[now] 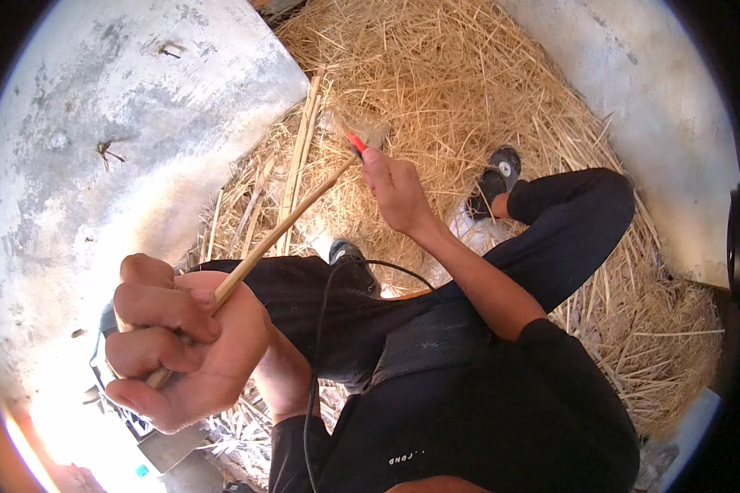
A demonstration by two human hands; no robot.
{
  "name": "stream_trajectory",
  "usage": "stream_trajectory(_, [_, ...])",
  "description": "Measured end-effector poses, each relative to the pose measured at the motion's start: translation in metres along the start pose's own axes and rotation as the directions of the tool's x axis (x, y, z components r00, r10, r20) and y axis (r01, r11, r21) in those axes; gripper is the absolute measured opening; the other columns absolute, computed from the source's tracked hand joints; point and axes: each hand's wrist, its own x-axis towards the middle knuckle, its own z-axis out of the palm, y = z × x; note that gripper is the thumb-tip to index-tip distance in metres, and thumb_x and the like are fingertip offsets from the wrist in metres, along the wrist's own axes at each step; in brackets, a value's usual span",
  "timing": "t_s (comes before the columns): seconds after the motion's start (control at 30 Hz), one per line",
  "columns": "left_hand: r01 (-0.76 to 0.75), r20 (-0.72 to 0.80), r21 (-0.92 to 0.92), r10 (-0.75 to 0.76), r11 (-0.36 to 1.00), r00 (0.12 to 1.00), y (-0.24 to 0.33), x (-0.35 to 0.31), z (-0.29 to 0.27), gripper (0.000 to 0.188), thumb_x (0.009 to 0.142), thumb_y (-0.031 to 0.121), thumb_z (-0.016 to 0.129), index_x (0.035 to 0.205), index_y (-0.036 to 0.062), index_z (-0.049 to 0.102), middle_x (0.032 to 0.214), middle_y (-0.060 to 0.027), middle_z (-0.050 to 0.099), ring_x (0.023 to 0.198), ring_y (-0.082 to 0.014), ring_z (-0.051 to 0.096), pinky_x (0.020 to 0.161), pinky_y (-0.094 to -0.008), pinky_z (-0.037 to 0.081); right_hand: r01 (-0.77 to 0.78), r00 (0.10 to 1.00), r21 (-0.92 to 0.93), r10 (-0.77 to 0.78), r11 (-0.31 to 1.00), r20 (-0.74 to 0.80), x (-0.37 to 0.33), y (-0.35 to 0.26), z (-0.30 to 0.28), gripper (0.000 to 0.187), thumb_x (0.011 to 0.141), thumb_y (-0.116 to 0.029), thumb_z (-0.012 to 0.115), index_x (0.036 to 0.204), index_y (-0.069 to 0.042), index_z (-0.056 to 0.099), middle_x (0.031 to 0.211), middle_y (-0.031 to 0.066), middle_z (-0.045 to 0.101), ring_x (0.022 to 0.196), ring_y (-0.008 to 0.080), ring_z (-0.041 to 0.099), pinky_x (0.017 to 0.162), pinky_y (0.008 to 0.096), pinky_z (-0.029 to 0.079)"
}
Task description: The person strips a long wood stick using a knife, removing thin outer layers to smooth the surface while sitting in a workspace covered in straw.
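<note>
My left hand [193,349] is closed around the lower part of a thin bamboo stick [279,230], raised close at the left. A short end of the stick pokes out below my curled fingers. The stick slants up and right to my right hand [401,195]. That hand is closed on a tool with a red-and-black handle [356,144], pressed at the stick's far end. A greyish, blade-like part shows beside the handle, too blurred to tell its exact kind.
Straw-like shavings [436,74] cover the floor ahead and to the right. Several longer bamboo strips [300,164] lie beyond the stick. Worn pale walls [140,99] stand on both sides. A black cable [325,304] runs across my lap, and my shoes [499,172] rest among the shavings.
</note>
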Motion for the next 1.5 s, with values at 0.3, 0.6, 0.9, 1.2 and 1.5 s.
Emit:
stream_trajectory(0.3, [-0.046, -0.015, 0.102, 0.048, 0.994, 0.999, -0.007, 0.007, 0.006, 0.039, 0.082, 0.028, 0.031, 0.048, 0.0189, 0.013, 0.042, 0.0033, 0.006, 0.039, -0.0083, 0.015, 0.043, -0.0252, 0.016, -0.355, 0.932, -0.248, 0.362, 0.901, -0.019, 0.013, 0.034, 0.013, 0.054, 0.092, -0.041, 0.026, 0.083, 0.002, 0.058, 0.071, 0.0238, 0.056, 0.067, 0.0324, 0.057, 0.068, 0.0425, 0.044])
stream_trajectory(0.6, [-0.076, 0.069, 0.033, 0.073, 0.997, 0.995, -0.01, 0.013, 0.003, 0.041, 0.087, 0.027, 0.028, 0.048, 0.0173, 0.021, 0.037, 0.0032, 0.015, 0.035, -0.0066, 0.016, 0.042, -0.0222, 0.016, -0.486, 0.862, -0.334, 0.506, 0.807, -0.031, 0.021, 0.03, 0.015, 0.062, 0.09, -0.046, 0.027, 0.075, 0.007, 0.056, 0.069, 0.0261, 0.056, 0.07, 0.0399, 0.055, 0.068, 0.0468, 0.039])
stream_trajectory(0.9, [-0.069, 0.017, 0.066, 0.068, 0.995, 0.998, -0.009, 0.008, -0.002, 0.04, 0.084, 0.029, 0.03, 0.047, 0.0175, 0.02, 0.036, 0.0018, 0.017, 0.039, -0.0075, 0.013, 0.045, -0.0243, 0.017, -0.129, 0.981, -0.313, 0.167, 0.941, 0.096, 0.016, 0.054, 0.015, 0.062, 0.091, -0.047, 0.026, 0.068, 0.004, 0.053, 0.055, 0.0154, 0.05, 0.054, 0.0277, 0.05, 0.055, 0.0407, 0.038])
stream_trajectory(1.2, [-0.122, 0.15, 0.206, 0.092, 0.971, 0.984, -0.007, -0.001, -0.003, 0.04, 0.084, 0.03, 0.028, 0.047, 0.0172, 0.019, 0.038, 0.0012, 0.02, 0.042, -0.0086, 0.014, 0.048, -0.0258, 0.019, -0.113, 0.99, 0.039, 0.109, 0.993, 0.091, 0.02, 0.058, 0.022, 0.055, 0.091, -0.043, 0.028, 0.081, 0.001, 0.059, 0.064, 0.0191, 0.054, 0.062, 0.0303, 0.053, 0.062, 0.0424, 0.04])
stream_trajectory(1.5, [-0.056, 0.211, 0.222, 0.008, 0.974, 0.977, -0.001, -0.003, 0.002, 0.041, 0.086, 0.031, 0.026, 0.049, 0.0172, 0.021, 0.04, 0.002, 0.022, 0.043, -0.0092, 0.018, 0.048, -0.0257, 0.021, -0.202, 0.972, 0.205, 0.221, 0.958, -0.075, 0.029, 0.066, 0.005, 0.056, 0.089, -0.049, 0.028, 0.074, -0.002, 0.054, 0.052, 0.0108, 0.047, 0.05, 0.0254, 0.049, 0.055, 0.0372, 0.04])
